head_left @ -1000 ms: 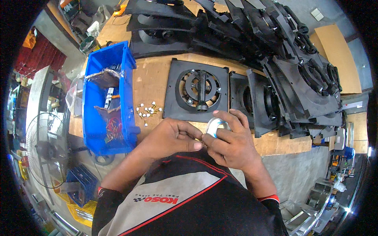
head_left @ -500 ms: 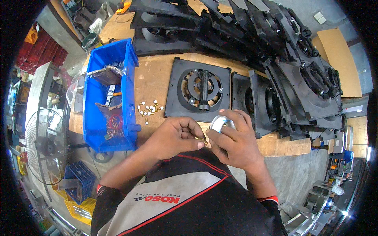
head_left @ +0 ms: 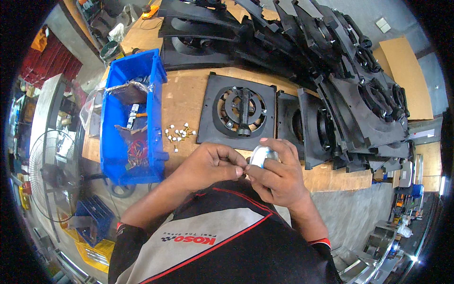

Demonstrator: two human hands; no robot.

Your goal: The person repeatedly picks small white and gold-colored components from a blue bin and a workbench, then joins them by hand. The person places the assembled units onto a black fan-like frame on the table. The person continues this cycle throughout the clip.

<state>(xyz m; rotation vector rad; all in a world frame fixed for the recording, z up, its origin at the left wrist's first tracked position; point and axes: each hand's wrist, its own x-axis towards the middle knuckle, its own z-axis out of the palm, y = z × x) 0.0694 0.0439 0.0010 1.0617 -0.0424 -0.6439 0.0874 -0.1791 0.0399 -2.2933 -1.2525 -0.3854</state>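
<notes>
A small round silvery metal part (head_left: 261, 155), shiny and pale, sits cupped in the right hand (head_left: 279, 177), its curved top showing above the fingers; the left hand (head_left: 210, 165) meets it at its left edge, fingertips pinched against it; it is held up just above the near edge of the wooden surface (head_left: 182, 102), close to the person's chest; its underside is hidden.

Head camera looking steeply down, close over the hands.
It is facing forward across the worktop (head_left: 189, 94), taking in the blue bin (head_left: 116, 142) at left and the floor beneath, edges bending.
</notes>
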